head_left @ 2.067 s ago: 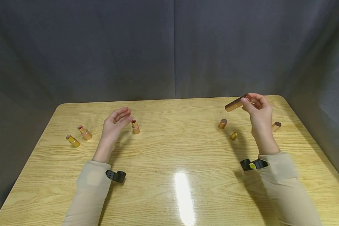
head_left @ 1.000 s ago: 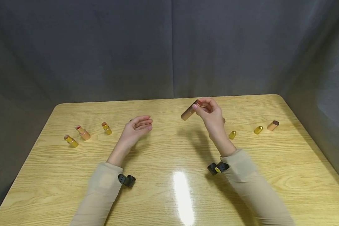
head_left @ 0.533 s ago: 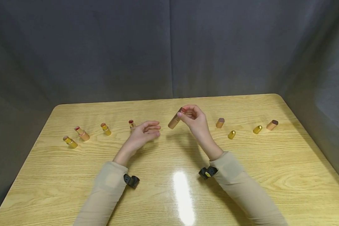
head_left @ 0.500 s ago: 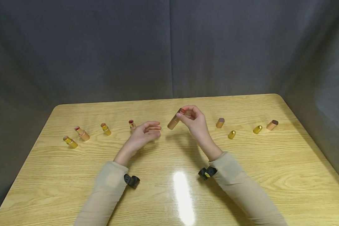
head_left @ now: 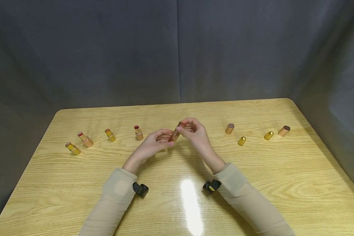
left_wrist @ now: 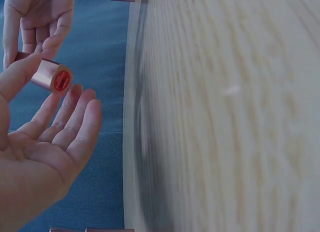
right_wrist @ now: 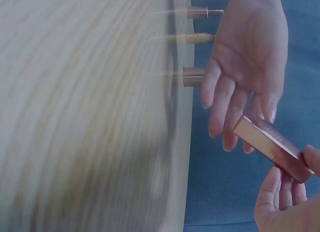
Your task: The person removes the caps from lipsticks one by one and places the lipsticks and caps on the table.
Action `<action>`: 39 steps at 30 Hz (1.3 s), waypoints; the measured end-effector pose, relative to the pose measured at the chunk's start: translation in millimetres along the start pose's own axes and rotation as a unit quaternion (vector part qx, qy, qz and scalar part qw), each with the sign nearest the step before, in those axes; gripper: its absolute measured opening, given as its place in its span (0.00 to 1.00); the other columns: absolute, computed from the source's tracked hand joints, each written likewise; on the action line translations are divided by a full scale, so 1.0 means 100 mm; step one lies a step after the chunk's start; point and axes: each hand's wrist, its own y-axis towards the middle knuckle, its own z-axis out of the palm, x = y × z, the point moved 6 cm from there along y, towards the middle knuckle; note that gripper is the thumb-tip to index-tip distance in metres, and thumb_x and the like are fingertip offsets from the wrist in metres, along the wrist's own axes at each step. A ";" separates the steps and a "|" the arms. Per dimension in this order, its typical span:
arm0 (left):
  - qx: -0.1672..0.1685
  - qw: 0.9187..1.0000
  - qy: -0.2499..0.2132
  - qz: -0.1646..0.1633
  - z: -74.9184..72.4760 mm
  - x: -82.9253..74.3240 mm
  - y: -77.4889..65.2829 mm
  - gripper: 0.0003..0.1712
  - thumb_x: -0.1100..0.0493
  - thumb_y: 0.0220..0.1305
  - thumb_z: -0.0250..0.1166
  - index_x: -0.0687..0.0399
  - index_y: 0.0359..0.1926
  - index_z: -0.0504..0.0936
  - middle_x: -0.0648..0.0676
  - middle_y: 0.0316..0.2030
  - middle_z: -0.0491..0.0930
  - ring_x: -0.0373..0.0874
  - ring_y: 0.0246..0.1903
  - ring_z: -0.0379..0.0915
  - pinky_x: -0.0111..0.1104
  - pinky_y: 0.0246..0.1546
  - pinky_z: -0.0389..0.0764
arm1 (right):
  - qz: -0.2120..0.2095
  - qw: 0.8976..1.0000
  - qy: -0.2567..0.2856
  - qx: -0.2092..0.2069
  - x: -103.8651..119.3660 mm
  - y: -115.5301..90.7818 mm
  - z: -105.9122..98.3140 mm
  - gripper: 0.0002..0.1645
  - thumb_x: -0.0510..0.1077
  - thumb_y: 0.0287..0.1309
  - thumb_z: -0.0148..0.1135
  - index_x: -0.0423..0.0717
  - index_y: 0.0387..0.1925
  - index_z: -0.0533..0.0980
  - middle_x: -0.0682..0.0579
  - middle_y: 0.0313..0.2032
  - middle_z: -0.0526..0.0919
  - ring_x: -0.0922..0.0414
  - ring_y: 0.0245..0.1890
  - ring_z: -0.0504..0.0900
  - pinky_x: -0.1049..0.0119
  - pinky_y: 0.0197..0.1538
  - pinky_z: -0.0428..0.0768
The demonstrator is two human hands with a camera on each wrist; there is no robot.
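A capped rose-gold lipstick [head_left: 177,131] is held tilted above the middle of the table. My right hand [head_left: 196,134] pinches its upper end between thumb and fingers. Around its lower end, my left hand [head_left: 151,146] has its thumb on one side and fairly straight fingers on the other; whether they press on it is unclear. In the left wrist view, the lipstick [left_wrist: 49,76] shows a round red label on its base. Lettering runs along the lipstick [right_wrist: 272,144] in the right wrist view, where my left hand [right_wrist: 250,57] reaches in from above.
Uncapped lipsticks stand on the left: a gold one [head_left: 73,149], a rose-gold one [head_left: 86,140], another gold one [head_left: 110,135] and another rose-gold one [head_left: 138,133]. Rightward are rose-gold caps [head_left: 229,128] and gold caps [head_left: 242,141]. A dark curtain [head_left: 177,49] hangs behind the table [head_left: 171,209].
My right hand has carried the lipstick leftward and down from the right side to the middle. My left hand has moved rightward from the uncapped lipsticks to the held lipstick's lower end.
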 end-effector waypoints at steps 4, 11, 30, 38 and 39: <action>0.000 1.000 0.010 -0.003 0.02 0.00 0.00 0.30 0.58 0.66 0.62 0.59 0.66 0.65 0.63 0.62 0.69 0.57 0.62 0.67 0.44 0.59 0.76 | 0.003 1.000 -0.002 0.009 -0.03 -0.01 0.04 0.17 0.39 0.61 0.61 0.39 0.51 0.71 0.50 0.47 0.76 0.64 0.40 0.78 0.67 0.48 0.77; 0.000 1.000 0.017 0.000 0.04 0.00 0.00 0.25 0.56 0.67 0.61 0.57 0.62 0.70 0.62 0.57 0.74 0.53 0.56 0.72 0.45 0.56 0.77 | 0.002 1.000 -0.016 0.011 -0.04 -0.01 0.07 0.17 0.40 0.62 0.61 0.38 0.51 0.71 0.46 0.48 0.77 0.64 0.37 0.78 0.67 0.47 0.78; 0.002 1.000 0.013 0.010 0.03 -0.01 0.02 0.23 0.52 0.71 0.55 0.60 0.61 0.71 0.65 0.52 0.77 0.44 0.46 0.77 0.44 0.53 0.80 | 0.021 0.998 -0.027 0.044 -0.10 -0.01 0.08 0.25 0.41 0.64 0.58 0.35 0.60 0.68 0.38 0.52 0.76 0.57 0.46 0.79 0.54 0.57 0.78; -0.017 0.999 0.029 0.024 0.02 -0.08 -0.01 0.23 0.49 0.70 0.56 0.56 0.61 0.72 0.65 0.51 0.79 0.50 0.46 0.78 0.46 0.50 0.80 | 0.033 0.999 0.004 0.018 -0.08 0.00 0.05 0.22 0.41 0.64 0.59 0.34 0.56 0.71 0.47 0.43 0.79 0.64 0.38 0.78 0.57 0.54 0.80; -0.020 0.999 0.032 0.027 0.02 -0.09 -0.01 0.23 0.49 0.70 0.56 0.57 0.60 0.72 0.65 0.51 0.79 0.49 0.46 0.78 0.46 0.51 0.80 | 0.033 0.999 0.005 0.017 -0.07 0.00 0.05 0.21 0.41 0.64 0.58 0.34 0.56 0.71 0.49 0.41 0.79 0.65 0.37 0.78 0.58 0.53 0.81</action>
